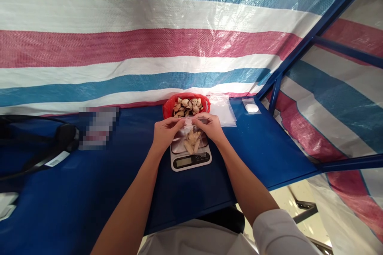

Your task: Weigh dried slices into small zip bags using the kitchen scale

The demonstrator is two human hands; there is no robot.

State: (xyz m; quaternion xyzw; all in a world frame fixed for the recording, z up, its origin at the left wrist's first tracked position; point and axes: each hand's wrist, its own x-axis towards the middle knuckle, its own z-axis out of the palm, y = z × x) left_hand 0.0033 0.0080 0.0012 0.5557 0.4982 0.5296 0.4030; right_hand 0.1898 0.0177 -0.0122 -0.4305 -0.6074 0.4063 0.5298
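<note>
Both hands pinch the top edge of a clear zip bag [191, 141] that holds several pale tan dried pieces. My left hand [166, 129] grips the bag's upper left, and my right hand [211, 125] grips its upper right, fingers closed on the plastic. Beneath the bag is a white kitchen scale [176, 166] with a dark display strip along its front; its plate is partly covered. I cannot make out a reading. Just beyond my fingers stands a red basket [207, 105] filled with brown and cream dried slices [187, 105].
Flat clear bags [223, 111] lie right of the basket. Farther right, a small bag holds a white oval object [251, 108]. Black straps [66, 137] and a blurred-out packet [100, 127] lie left on the blue table [128, 175]. Striped sheeting [134, 48] hangs behind; a blue metal frame [277, 87] bounds the right.
</note>
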